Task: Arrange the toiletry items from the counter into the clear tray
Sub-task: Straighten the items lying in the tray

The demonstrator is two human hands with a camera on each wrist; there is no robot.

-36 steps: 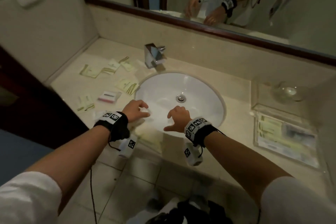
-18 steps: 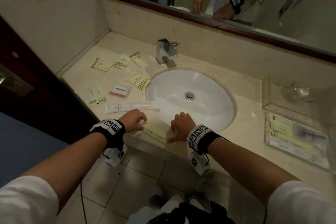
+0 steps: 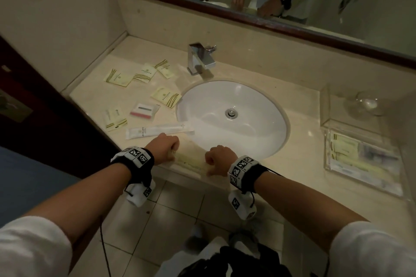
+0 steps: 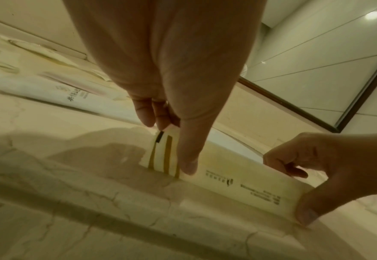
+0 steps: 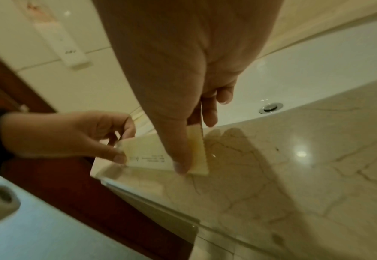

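Observation:
A long cream packet [image 3: 190,162] with gold stripes at one end lies along the counter's front edge, just before the sink. My left hand [image 3: 172,153] pinches its striped left end between thumb and fingers [image 4: 147,114]. The right hand [image 3: 210,164] pinches the other end, thumb on the near side. In the left wrist view the packet [image 4: 238,184] stands on its long edge between both hands. The right wrist view shows the packet [image 5: 151,158] the same way. The clear tray [image 3: 333,164] sits at the counter's right and holds several packets.
Left of the sink [image 3: 258,101] lie a white tube [image 3: 155,131], a pink packet [image 3: 144,110] and cream sachets [image 3: 166,96], [image 3: 118,77], [image 3: 114,117]. A tap [image 3: 200,58] stands behind the basin. A glass bowl [image 3: 364,103] sits in a clear box behind the tray.
Both hands drew back from the sink rim toward the counter's front edge and now pinch the long packet by its ends. The white tube has come into view beyond the left hand.

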